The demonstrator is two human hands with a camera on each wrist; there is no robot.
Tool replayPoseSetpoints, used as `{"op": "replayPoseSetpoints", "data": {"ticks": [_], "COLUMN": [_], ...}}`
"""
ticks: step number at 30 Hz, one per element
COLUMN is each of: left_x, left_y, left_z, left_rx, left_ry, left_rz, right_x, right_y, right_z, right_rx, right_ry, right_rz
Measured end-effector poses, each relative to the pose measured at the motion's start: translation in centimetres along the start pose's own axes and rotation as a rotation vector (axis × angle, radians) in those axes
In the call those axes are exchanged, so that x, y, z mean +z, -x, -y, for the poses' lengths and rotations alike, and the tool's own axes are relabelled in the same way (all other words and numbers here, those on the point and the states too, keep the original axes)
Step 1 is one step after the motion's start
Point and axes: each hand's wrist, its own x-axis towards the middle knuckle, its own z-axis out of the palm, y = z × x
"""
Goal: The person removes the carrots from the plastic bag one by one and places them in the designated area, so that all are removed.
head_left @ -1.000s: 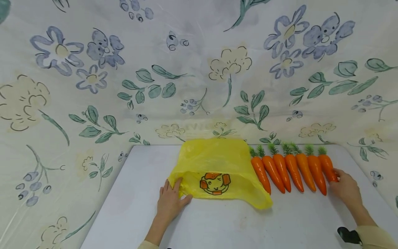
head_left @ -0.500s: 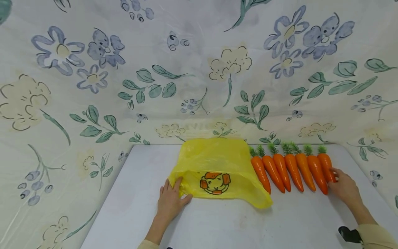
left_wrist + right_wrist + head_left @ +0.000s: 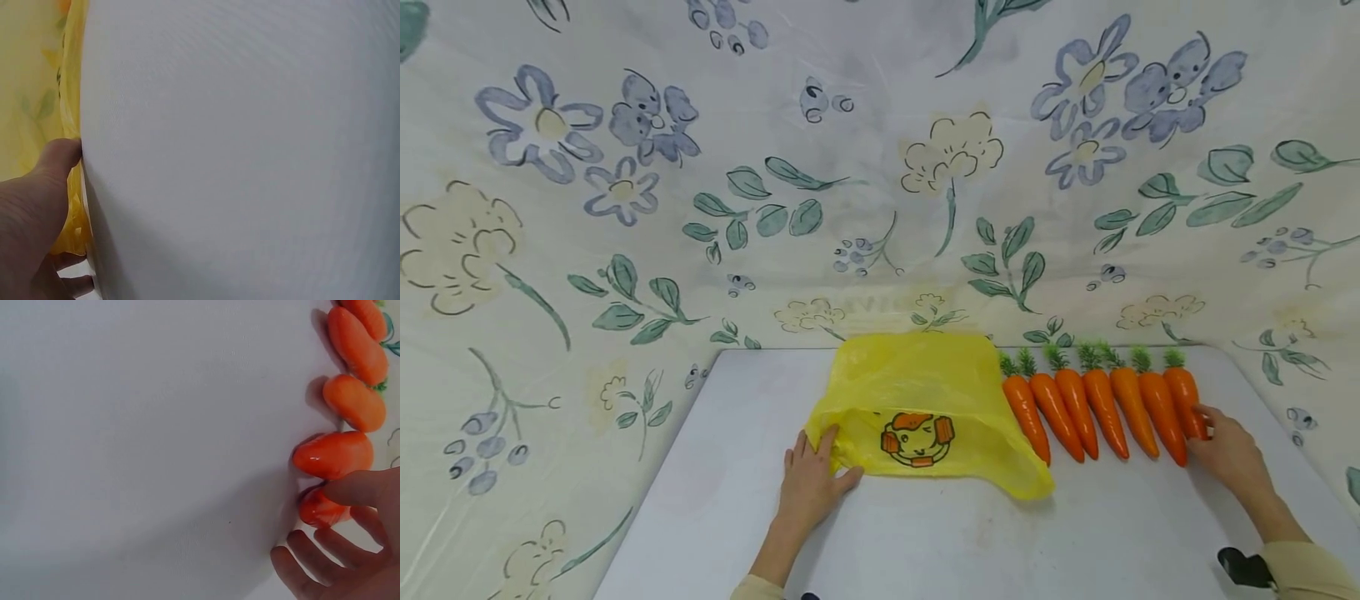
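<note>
Several orange carrots with green tops lie side by side on the white table. My right hand (image 3: 1232, 450) pinches the lower end of the rightmost carrot (image 3: 1183, 390) between thumb and fingers. In the right wrist view, the thumb lies along one side of that carrot (image 3: 320, 509), and the neighbouring carrot (image 3: 334, 455) is close against it. A yellow plastic bag (image 3: 917, 379) with a cartoon print lies flat, its mouth towards me. My left hand (image 3: 808, 483) rests with spread fingers on the bag's left front corner. In the left wrist view, the thumb (image 3: 59, 155) touches the bag's edge.
The white tabletop (image 3: 940, 542) stretches in front of the bag and carrots. Behind it rises a floral-patterned sheet (image 3: 887, 208). The leftmost carrot (image 3: 1026, 417) lies against the bag's right side. A black object (image 3: 1243, 567) sits at my right sleeve.
My right hand and the rightmost carrot have shifted very slightly left, closer to the neighbouring carrot. The left hand and bag stay in place; the head view itself drifts a little.
</note>
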Motion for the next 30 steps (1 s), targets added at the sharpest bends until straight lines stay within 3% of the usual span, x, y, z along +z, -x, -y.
{"op": "replayPoseSetpoints", "data": {"ticks": [12,21,30], "left_x": [0.1,-0.4,-2.1], "left_y": [-0.5,-0.3,0.4], "left_z": [-0.1,0.2,0.1], "left_rx": [-0.040,0.001,0.030], "left_ry": [0.024,0.045,0.035], "left_rz": [0.018,-0.011,-0.014], "right_x": [-0.2,-0.6,-1.5], "right_y": [-0.3,-0.4,-0.3], "right_z": [-0.2,-0.5,-0.2], "right_rx": [-0.002,0.008,0.005], "right_ry": [0.007,0.012,0.008], "right_rz": [0.005,0.023,0.007]}}
